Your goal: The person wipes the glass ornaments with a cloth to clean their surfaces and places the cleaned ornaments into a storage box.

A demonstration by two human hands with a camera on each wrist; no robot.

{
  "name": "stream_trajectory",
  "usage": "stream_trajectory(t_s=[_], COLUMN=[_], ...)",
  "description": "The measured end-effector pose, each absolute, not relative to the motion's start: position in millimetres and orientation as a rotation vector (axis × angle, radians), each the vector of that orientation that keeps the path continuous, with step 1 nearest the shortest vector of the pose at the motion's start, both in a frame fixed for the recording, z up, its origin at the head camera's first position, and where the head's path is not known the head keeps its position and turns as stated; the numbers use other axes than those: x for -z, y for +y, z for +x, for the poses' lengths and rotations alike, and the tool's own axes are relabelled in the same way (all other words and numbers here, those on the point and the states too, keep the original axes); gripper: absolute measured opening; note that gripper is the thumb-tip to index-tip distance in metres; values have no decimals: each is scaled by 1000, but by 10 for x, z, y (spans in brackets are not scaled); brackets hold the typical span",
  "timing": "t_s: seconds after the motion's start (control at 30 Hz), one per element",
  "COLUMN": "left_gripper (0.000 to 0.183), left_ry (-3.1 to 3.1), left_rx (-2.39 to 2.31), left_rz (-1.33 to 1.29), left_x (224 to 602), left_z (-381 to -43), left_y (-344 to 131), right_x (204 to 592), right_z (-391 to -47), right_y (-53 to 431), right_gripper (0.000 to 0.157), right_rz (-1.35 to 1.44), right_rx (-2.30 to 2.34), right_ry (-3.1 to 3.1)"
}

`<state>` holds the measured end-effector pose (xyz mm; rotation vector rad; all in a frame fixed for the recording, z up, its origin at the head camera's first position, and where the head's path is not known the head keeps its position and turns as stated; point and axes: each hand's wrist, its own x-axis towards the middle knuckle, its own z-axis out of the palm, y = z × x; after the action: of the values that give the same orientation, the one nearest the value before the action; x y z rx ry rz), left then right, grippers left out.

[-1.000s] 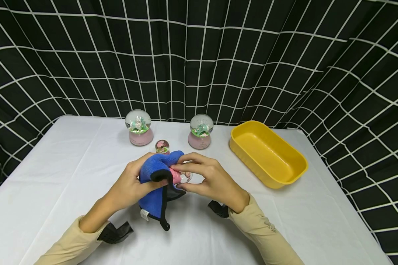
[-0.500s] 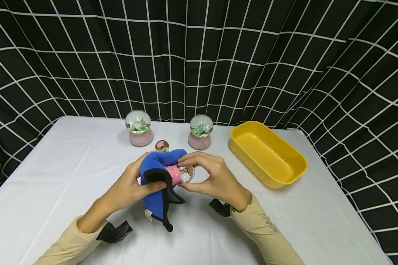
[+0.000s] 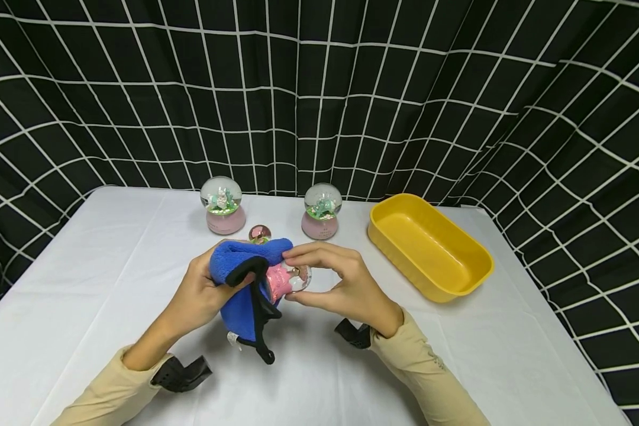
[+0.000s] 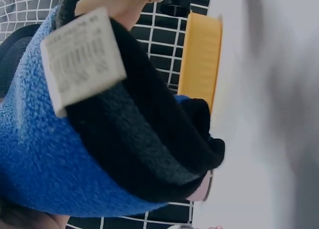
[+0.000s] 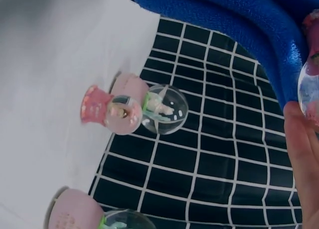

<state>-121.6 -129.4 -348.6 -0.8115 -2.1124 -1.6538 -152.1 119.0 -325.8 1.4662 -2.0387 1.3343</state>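
My left hand (image 3: 197, 296) grips a blue cloth (image 3: 238, 315) with black edging, bunched up above the table. A white label (image 4: 84, 62) shows on the cloth in the left wrist view. Held sideways by my right hand (image 3: 348, 281) is a small snow globe (image 3: 280, 280), its pink base toward the cloth and its clear ball toward the palm. Thumb and fingers pinch it from both sides. The cloth lies right at the base and covers part of the left fingers. At the right wrist view's edge, the globe (image 5: 310, 84) shows only partly, beside a fingertip.
Two larger snow globes (image 3: 224, 222) (image 3: 320, 226) with pink bases stand at the back of the white table (image 3: 112, 254). Between them, just behind the cloth, is another small globe (image 3: 259, 233). A yellow basin (image 3: 386, 241) stands at back right. A black gridded curtain (image 3: 277, 106) surrounds the table.
My left hand and the cloth have shifted a little left, away from the small snow globe, so more of its pink base shows. My right hand keeps its pinch nearly in place.
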Motion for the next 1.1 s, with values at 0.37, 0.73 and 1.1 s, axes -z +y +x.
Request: stream_trajectory(t_s=[0.37, 0.73, 1.1], left_gripper=[31, 31, 33], left_ry=[-2002, -1978, -2235], left_rx=[1821, 1864, 1727], left_rz=[-931, -944, -948], left_x=[3510, 3482, 3482], left_z=[-1212, -1208, -1169], left_y=[-1343, -1349, -1305], right_x=[3202, 3175, 3235], right_z=[-1535, -1533, -1517], right_y=[1243, 1268, 1215], right_gripper=[48, 49, 49], right_rz=[1375, 1312, 1304], right_rx=[-1291, -1268, -1206], right_ry=[-2047, -2079, -2067])
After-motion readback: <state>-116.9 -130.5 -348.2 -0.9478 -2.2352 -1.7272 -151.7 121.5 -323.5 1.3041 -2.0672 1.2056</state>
